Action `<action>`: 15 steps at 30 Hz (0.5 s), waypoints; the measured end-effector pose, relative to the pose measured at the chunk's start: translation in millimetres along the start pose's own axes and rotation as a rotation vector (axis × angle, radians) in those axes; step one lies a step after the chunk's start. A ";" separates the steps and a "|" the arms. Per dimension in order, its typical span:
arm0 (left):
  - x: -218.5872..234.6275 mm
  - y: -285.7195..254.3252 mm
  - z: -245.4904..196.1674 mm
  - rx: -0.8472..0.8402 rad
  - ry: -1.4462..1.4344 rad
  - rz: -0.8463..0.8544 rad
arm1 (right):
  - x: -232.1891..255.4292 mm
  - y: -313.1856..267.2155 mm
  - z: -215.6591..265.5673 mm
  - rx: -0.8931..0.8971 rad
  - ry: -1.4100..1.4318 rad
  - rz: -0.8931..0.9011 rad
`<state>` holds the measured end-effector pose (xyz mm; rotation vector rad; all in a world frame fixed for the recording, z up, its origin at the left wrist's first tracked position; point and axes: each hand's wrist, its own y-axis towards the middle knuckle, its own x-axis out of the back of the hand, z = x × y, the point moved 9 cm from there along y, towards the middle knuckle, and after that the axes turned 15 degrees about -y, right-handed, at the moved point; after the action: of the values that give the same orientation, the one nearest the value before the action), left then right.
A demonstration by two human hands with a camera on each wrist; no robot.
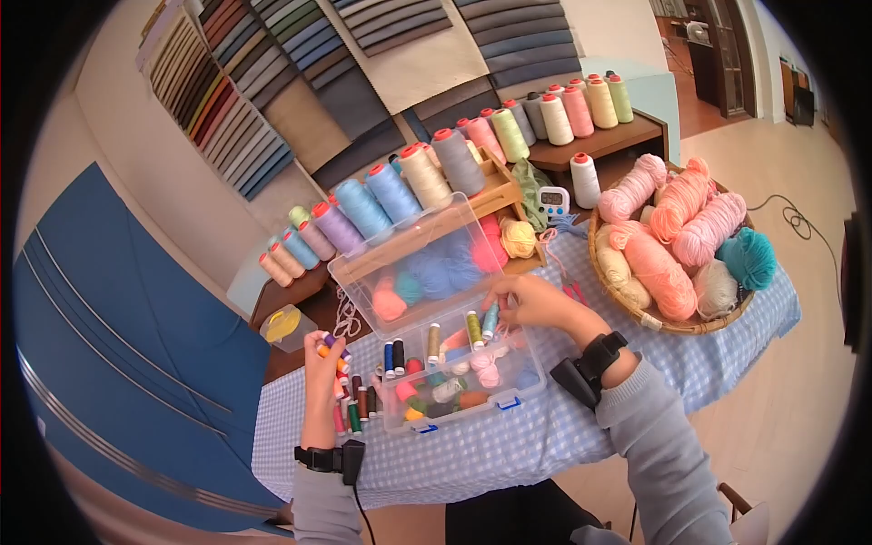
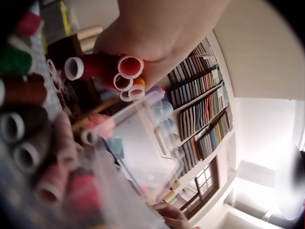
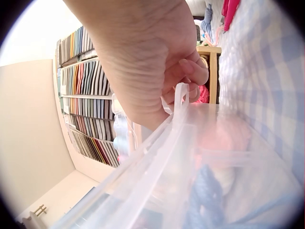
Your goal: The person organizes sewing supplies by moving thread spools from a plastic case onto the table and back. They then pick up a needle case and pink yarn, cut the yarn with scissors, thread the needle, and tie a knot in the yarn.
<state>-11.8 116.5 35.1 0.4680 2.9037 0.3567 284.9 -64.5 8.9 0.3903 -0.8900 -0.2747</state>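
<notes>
My left hand [image 1: 321,377] holds several thread spools [image 2: 131,67] bunched together, with purple, orange and red among them; their hollow white ends show in the left wrist view. More small spools [image 1: 353,416] stand on the cloth beside this hand. At the back right corner of the clear plastic box [image 1: 463,420], my right hand [image 1: 529,300] pinches the top of a light-blue thread spool [image 1: 491,322]. In the right wrist view its curled fingers show behind the box rim, and the spool is hidden. An olive spool [image 1: 474,331] and a tan spool [image 1: 433,345] stand along the box's back side.
The clear lid [image 1: 409,263] stands raised behind the box, which has yarn and spools inside. A wicker basket [image 1: 627,300] of yarn is at the right. Large thread cones [image 1: 363,209] line the back, near a white timer [image 1: 552,201]. A small tub [image 1: 284,325] is at the left.
</notes>
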 end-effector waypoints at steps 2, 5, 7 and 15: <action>14.8 10.0 24.9 0.075 0.200 0.125 | 1.6 -0.1 2.1 0.026 0.016 -0.019; 12.2 -4.0 49.0 0.195 0.347 0.276 | -0.4 0.6 1.9 -0.018 0.016 0.040; 4.2 -11.3 52.7 0.203 0.592 0.380 | -1.8 -1.0 0.4 -0.056 0.066 0.055; 39.5 32.9 55.9 0.282 0.598 0.487 | -0.5 -0.3 10.2 -0.136 -0.036 0.087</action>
<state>-27.5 171.3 -15.0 1.3301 3.3961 0.1622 276.5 -66.8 14.2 0.2205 -0.9161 -0.2609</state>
